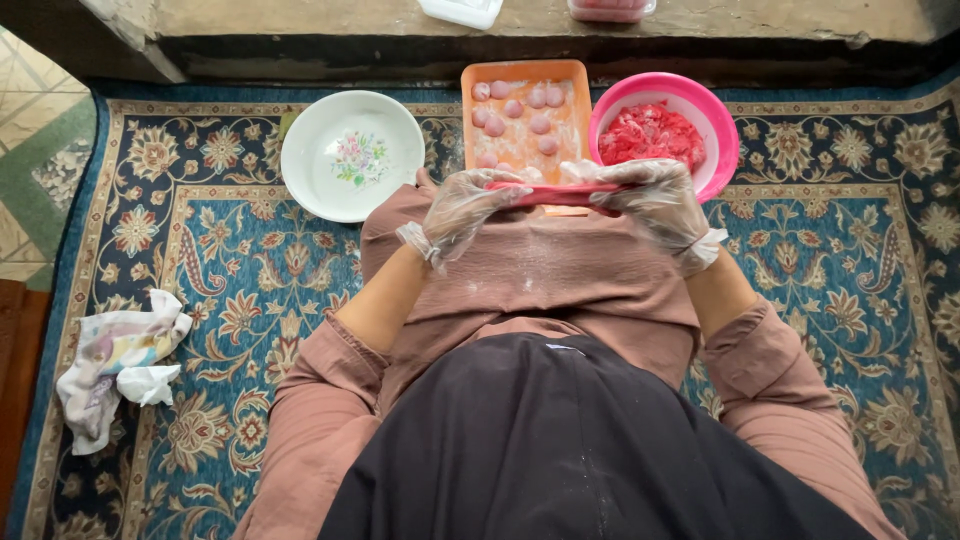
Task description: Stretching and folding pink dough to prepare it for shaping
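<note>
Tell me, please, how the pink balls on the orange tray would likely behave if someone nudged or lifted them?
The pink balls look round, so a nudge would probably roll them across the orange tray. Their smooth, slightly slumped shapes suggest soft dough that may dent under a firm pinch. The white powder under them hints they are sticky, so they might cling to a gloved hand.

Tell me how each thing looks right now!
Tray: dusted white, holding pink balls.
Pink bowl: holding red filling.
White plate: nothing on it.
Cloth: crumpled on the rug.
Left hand and right hand: gloved, holding a flat pink piece together.
</note>
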